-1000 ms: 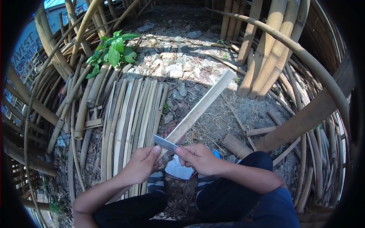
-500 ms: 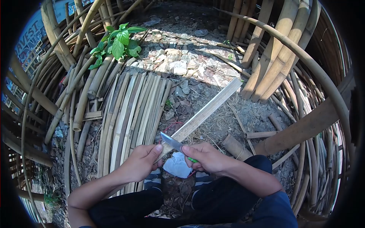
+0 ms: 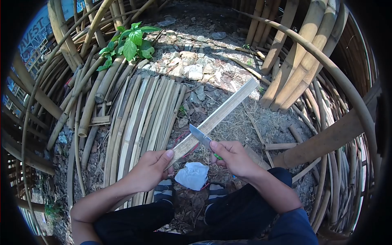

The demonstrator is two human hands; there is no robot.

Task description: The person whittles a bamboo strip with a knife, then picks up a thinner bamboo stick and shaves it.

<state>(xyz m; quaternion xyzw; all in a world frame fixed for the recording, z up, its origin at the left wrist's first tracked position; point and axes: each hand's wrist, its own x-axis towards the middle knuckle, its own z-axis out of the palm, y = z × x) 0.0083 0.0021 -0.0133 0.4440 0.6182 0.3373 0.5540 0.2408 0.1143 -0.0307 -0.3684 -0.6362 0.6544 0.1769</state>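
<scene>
My left hand [image 3: 152, 169] is closed round the near end of a split bamboo strip [image 3: 218, 112], thumb on its upper face. The strip slants up and away to the right. In my right hand [image 3: 232, 157] is a knife [image 3: 200, 135] with a silver blade and a green handle, mostly hidden by the fingers. The blade overlaps the strip, about a third of the way along from my left hand, its tip pointing up and left. Below, between my feet, lies a crumpled white plastic bag [image 3: 192, 176].
A row of bamboo strips [image 3: 139, 122] lies on the ground at the left. Bamboo poles [image 3: 304, 53] stand at the right, with one thick pole [image 3: 326, 141] slanting in low. A leafy green plant [image 3: 130, 43] grows at the back left. Stony ground [image 3: 192, 71] stretches ahead.
My right hand and the knife have slid up and to the right along the strip, away from my left hand. The strip's far end has shifted slightly left and up.
</scene>
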